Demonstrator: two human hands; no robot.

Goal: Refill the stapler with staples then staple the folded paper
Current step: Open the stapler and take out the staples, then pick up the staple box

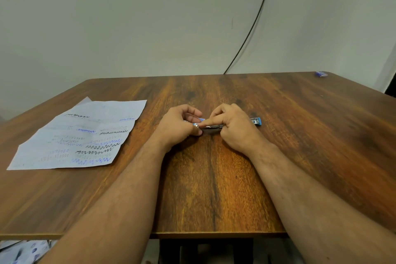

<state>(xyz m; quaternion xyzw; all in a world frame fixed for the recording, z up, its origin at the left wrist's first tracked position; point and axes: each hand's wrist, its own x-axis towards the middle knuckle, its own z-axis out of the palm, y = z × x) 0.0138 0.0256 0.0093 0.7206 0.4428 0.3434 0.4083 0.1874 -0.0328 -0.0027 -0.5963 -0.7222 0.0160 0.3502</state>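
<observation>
Head view only: both hands meet over the middle of the wooden tabletop, working a small blue stapler that lies between them. The left hand is curled round the stapler's near end, thumb and fingers pinching it, with a pale blue strip showing just above its fingertips. The right hand covers the far half, grasping the body while its forefinger presses along the exposed metal channel; the blue tip of the stapler pokes out past its knuckles. Whether staples are already seated I cannot tell, as the fingers hide the track.

Scribbled paper lies flat, well apart to the outside of the left hand, not touched. A small blue box, possibly staples, sits far beyond the right hand at the tabletop's corner.

Judging by the grip, loading is under way. It should go best with the left hand steadying the base, the forefinger sliding the strip fully home and flat, then closing the top until it latches.
</observation>
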